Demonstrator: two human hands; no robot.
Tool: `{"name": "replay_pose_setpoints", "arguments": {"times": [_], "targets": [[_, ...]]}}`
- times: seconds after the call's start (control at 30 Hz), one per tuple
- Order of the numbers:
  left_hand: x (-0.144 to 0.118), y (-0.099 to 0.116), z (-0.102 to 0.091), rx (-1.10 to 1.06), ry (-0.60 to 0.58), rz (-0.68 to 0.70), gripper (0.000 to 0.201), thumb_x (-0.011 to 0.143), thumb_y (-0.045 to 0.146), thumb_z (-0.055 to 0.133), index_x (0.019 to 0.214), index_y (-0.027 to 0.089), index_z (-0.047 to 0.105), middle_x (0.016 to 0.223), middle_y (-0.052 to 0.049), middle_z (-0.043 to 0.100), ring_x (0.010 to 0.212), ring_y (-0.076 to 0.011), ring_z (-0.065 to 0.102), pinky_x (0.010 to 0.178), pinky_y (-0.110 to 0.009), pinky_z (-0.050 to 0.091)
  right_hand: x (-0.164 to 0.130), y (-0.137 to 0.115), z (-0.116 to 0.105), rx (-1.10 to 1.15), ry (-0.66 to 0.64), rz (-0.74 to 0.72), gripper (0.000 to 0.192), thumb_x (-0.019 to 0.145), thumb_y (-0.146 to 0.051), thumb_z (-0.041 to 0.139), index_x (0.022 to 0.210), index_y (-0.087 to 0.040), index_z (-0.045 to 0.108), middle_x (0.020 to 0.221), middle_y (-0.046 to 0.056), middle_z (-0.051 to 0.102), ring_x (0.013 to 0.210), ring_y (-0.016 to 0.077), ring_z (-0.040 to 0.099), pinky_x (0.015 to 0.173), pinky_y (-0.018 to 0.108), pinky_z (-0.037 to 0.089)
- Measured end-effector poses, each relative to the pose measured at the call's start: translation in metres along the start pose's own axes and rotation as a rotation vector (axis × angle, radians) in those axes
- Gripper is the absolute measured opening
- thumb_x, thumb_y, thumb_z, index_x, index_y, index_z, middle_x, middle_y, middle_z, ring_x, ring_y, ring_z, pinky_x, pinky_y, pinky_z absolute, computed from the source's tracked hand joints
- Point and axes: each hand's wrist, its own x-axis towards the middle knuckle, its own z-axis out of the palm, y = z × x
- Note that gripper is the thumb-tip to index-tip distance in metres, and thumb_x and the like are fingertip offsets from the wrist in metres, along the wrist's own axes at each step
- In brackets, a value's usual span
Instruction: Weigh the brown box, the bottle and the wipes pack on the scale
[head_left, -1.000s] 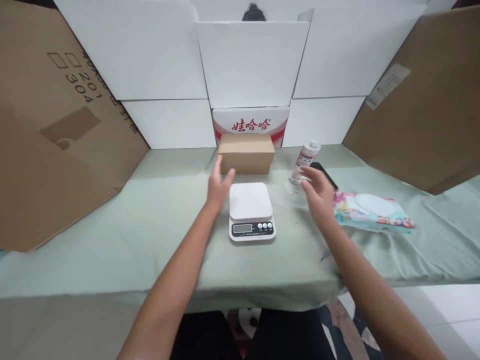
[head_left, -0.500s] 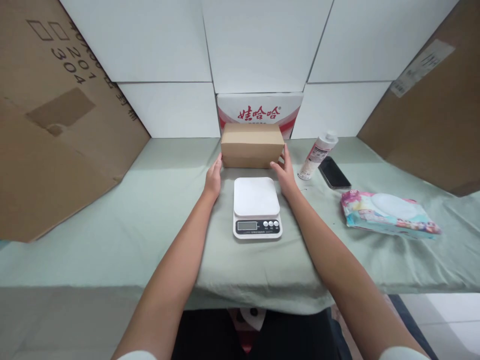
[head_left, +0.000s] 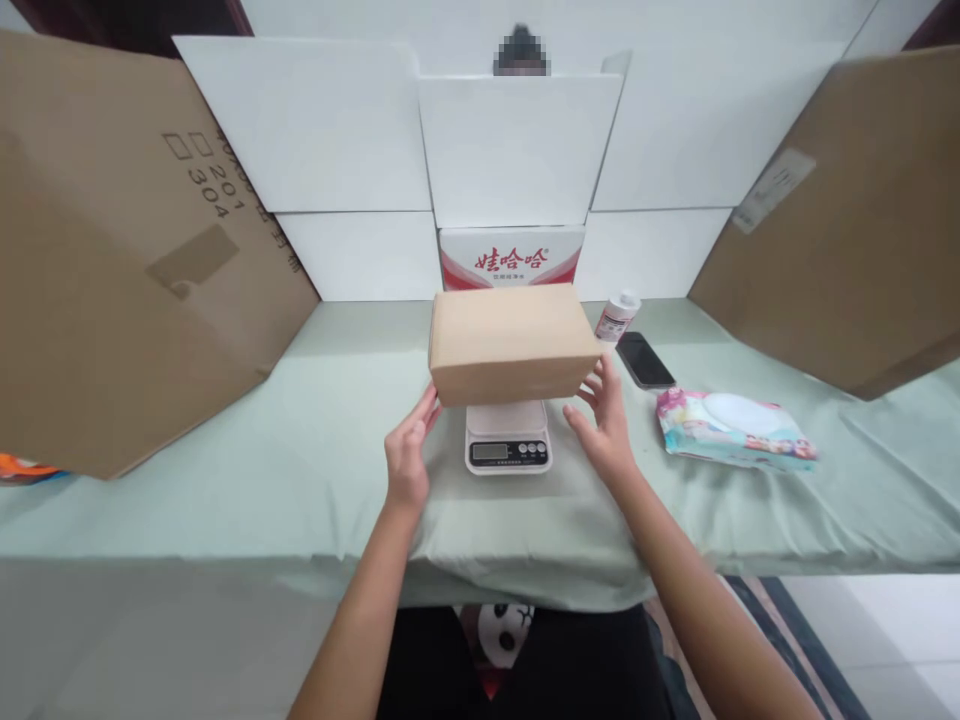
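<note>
Resting on the white digital kitchen scale [head_left: 508, 438], the plain brown rectangular cardboard box [head_left: 513, 342] sits between the two hands and overhangs the scale's platform on both sides, so only the scale's front panel with its display and buttons shows below it. The left hand [head_left: 409, 457] is open, fingers loosely spread and pointing up toward the box's lower left corner; its fingertips [head_left: 430, 402] are at that corner, and whether they touch the cardboard or stand just off it cannot be told. The right hand [head_left: 605, 425] is open too, palm turned inward, fingers raised beside the box's right end; the tips lie just beside the lower right edge, and it grips nothing. Neither hand is closed around the box.

Just beyond the right hand, to its outer side, a black smartphone [head_left: 644, 359] lies flat on the pale green cloth-covered surface [head_left: 225, 470]. A small white bottle with a red label [head_left: 617, 317] stands behind the phone, partly hidden by the box's far right corner. Farther out from the right hand lies a soft pack of wet wipes [head_left: 733, 430] printed in pink and blue. Beyond the box, away from both hands, a white and red carton with red characters [head_left: 511, 258] leans against white panels [head_left: 517, 150]. Large brown cardboard sheets [head_left: 112, 260] stand well off to the outer side of each hand.
</note>
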Motion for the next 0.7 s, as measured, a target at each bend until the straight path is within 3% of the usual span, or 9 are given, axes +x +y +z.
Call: {"name": "replay_pose_setpoints", "arguments": {"times": [0.13,0.7], "targets": [[-0.023,-0.008,-0.006,0.018,0.046,-0.061,0.058,0.097,0.061,0.061,0.136,0.021,0.077,0.149,-0.011,0.069,0.147,-0.0360,0.060,0.127,-0.056,0.050,-0.026,0.009,0.007,-0.024,0.038,0.023,0.082,0.097,-0.052,0.067,0.169,-0.040,0.028,0.162,0.012,0.046,0.134,0.0314,0.062,0.106,0.053,0.061],[-0.024,-0.004,-0.006,0.024,-0.018,-0.063,0.067,0.095,0.066,0.062,0.137,0.016,0.076,0.153,-0.017,0.066,0.152,-0.0382,0.055,0.127,-0.056,0.049,-0.037,0.020,0.008,0.002,0.078,0.059,0.085,0.092,-0.048,0.071,0.167,-0.036,0.032,0.161,0.012,0.048,0.130,0.0294,0.063,0.101,0.047,0.061]]}}
